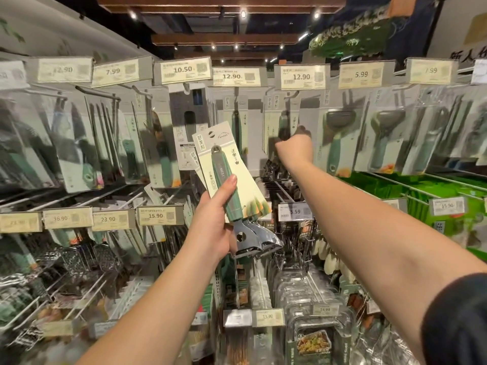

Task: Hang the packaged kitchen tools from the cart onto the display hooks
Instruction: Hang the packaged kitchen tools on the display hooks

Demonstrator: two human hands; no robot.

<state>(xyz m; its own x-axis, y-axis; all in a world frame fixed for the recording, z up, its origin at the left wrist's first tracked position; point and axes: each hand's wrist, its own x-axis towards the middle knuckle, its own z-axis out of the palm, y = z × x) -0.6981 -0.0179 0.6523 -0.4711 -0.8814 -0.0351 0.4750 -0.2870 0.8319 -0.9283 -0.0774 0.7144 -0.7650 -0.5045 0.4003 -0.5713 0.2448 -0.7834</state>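
Observation:
My left hand [214, 225] grips a small stack of carded peelers [227, 177] with green handles and chrome heads, held upright in front of the display wall. My right hand [296, 144] reaches up to the top row, its fingers curled round a hanging packaged tool [283, 122] under the 12.90 price tag [303, 76]. That pack hangs from a display hook [292, 97]. The fingertips are hidden behind the hand, and no cart is in view.
Rows of hooks carry packaged knives [79, 143], peelers [340, 133] and graters [79, 256], with price tags along each rail. Bare metal prongs [284, 191] stick out below my right hand. Green packs [434, 201] fill the right side.

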